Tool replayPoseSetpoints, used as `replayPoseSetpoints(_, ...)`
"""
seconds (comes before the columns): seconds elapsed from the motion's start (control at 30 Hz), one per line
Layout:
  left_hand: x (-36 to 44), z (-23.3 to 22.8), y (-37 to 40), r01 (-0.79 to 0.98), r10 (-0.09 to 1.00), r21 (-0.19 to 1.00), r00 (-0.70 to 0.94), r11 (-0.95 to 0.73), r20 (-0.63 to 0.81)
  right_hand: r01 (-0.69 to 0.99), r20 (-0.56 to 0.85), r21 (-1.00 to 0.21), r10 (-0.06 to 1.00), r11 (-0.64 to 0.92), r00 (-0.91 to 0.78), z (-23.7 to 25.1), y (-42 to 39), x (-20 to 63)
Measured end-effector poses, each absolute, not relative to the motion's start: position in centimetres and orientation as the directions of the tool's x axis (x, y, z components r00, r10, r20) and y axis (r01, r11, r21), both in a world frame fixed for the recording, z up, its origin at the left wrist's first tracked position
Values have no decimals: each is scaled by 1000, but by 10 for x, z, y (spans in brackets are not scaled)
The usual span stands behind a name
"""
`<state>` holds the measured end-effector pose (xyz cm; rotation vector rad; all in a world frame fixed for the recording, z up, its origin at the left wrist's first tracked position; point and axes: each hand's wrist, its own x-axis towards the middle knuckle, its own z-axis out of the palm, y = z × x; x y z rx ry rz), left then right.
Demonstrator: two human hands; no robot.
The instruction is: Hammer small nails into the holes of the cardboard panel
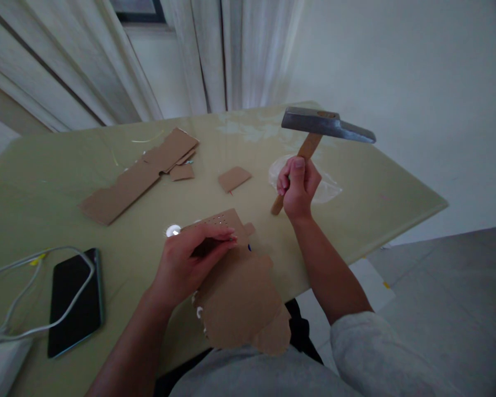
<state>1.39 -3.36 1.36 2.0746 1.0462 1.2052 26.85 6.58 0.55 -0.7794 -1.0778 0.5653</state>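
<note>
Brown cardboard [240, 303], wavy-edged, bears small dots.

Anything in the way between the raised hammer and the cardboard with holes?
Yes: the left hand covers part of the cardboard with holes. Nothing else visible stands between that and the hammer in the right hand.

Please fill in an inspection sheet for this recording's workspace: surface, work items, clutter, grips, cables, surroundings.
Surface: glossy pale green table.
Work items: wooden-handled metal hammer; scalloped brown cardboard piece; dotted brown cardboard panel.
Clutter: long brown cardboard strip, small brown cardboard offcut, crumpled clear plastic sheet, flat black phone.
Grips: right hand holds the hammer raised by its handle; left hand pinches at the panel, object unclear.
Cables: slim white cable loops across the phone.
Surroundings: pale fabric curtains, white wall, grey floor.
</note>
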Motion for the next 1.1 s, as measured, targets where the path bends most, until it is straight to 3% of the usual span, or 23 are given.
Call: replayPoseSetpoints(1.1,15,16,-30,349,804,733,371,-585,465,-27,555,-796,747,605,366,5,66,269)
